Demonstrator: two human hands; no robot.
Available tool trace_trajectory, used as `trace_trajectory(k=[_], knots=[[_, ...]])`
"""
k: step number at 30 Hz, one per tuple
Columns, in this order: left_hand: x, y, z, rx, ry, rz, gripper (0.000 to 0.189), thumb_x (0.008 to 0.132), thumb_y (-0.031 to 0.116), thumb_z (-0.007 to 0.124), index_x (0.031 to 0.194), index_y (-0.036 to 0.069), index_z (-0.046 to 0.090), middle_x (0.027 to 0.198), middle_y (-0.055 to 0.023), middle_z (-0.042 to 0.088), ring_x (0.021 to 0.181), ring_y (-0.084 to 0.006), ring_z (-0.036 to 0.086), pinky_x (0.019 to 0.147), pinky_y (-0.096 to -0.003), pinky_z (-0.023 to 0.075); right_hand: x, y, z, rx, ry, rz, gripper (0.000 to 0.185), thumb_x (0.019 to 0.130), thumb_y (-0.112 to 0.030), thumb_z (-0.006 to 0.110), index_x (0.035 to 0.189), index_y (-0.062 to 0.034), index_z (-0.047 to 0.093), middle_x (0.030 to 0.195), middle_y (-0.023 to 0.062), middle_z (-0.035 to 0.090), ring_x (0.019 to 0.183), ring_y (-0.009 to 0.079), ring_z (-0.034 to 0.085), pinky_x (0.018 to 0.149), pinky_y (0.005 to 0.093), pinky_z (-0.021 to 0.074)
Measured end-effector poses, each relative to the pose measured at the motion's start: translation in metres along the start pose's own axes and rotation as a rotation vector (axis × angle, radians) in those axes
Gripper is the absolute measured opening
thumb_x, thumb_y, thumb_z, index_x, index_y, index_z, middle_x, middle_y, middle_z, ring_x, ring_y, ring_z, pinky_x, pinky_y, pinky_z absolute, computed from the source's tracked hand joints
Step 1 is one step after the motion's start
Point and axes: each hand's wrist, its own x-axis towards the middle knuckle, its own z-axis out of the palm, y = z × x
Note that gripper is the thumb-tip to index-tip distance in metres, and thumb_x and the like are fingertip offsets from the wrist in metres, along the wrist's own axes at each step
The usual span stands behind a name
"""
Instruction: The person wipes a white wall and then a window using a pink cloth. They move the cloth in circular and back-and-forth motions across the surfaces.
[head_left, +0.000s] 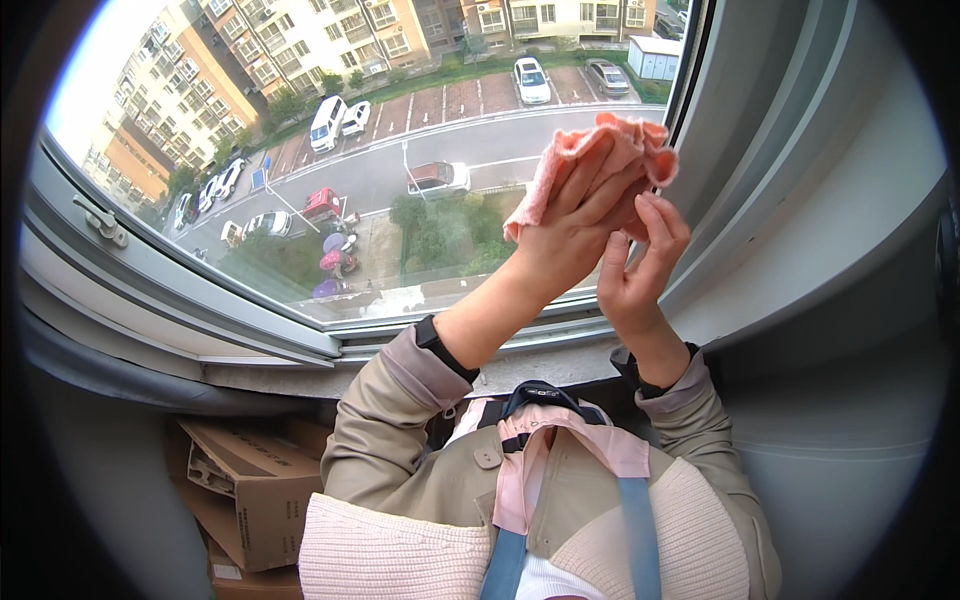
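A pink cloth (540, 176) lies under and between the fingers of my left hand (574, 225), which presses it toward the window pane (480, 247) near the right side of its frame. Part of the cloth sticks up in folds beyond the fingertips. Close beside it, to the right, my right hand (646, 259) is raised with fingers curled and thumb apart, next to the cloth's lower edge. I see nothing held in the right hand. Whether its fingertips touch the left hand or the cloth, I cannot tell.
A window handle (101, 223) sits on the white frame at the left. Below the pane runs the window sill (525, 370). Cardboard boxes (270, 510) are stacked at the lower left. A wall (832, 450) stands at the right. Parked cars and buildings show outside the glass.
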Motion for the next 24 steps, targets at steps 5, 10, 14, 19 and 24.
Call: trace_trajectory(k=[5,10,14,19,24], knots=[[0.054,-0.009,-0.003,-0.001,0.175,0.026,0.048,0.071,0.01,0.065,0.119,0.01,0.068,0.14,-0.0075,0.052,0.141,-0.0352,0.034,0.115,-0.046,0.029,0.02,0.016,-0.003,0.052,-0.014,-0.098,0.055,0.084,0.003,0.054,0.137,0.0013,0.042,0.138,0.0228,0.043,0.126,0.037,0.045,0.108,0.044,0.034],[0.049,0.0,-0.019,-0.148,-0.045,0.0,0.043,0.074,0.008,0.063,0.117,0.006,0.067,0.138,-0.0125,0.053,0.139,-0.0367,0.036,0.115,-0.0452,0.0296,0.014,0.015,-0.003,-0.114,-0.141,-0.14,0.066,0.089,-0.009,0.061,0.144,0.0044,0.027,0.145,0.0271,0.035,0.13,0.0405,0.042,0.106,0.0468,0.0382],[0.033,0.005,-0.03,-0.353,-0.102,-0.068,0.04,0.075,0.004,0.061,0.115,0.001,0.061,0.139,-0.0162,0.05,0.137,-0.0389,0.039,0.112,-0.0472,0.0332,0.009,0.009,0.004,-0.101,-0.234,-0.06,0.071,0.087,-0.02,0.068,0.142,0.0057,0.031,0.144,0.0279,0.035,0.129,0.0436,0.041,0.107,0.0493,0.0339],[0.035,-0.008,-0.041,-0.538,0.092,-0.088,0.05,0.082,0.007,0.06,0.129,0.001,0.044,0.142,-0.0318,0.038,0.138,-0.0423,0.035,0.11,-0.0486,0.0349,0.038,0.005,0.021,-0.351,-0.098,-0.138,0.071,0.089,-0.033,0.064,0.144,0.0008,0.035,0.143,0.0232,0.038,0.122,0.042,0.047,0.102,0.0491,0.039],[0.029,-0.02,-0.061,-0.42,0.08,-0.113,0.052,0.088,0.012,0.061,0.133,-0.002,0.038,0.145,-0.0325,0.032,0.136,-0.0439,0.036,0.106,-0.0481,0.039,0.097,0.014,0.035,-0.336,0.147,-0.306,0.055,0.088,-0.024,0.068,0.138,-0.0068,0.05,0.141,0.0171,0.044,0.128,0.0357,0.041,0.104,0.0441,0.0385]])
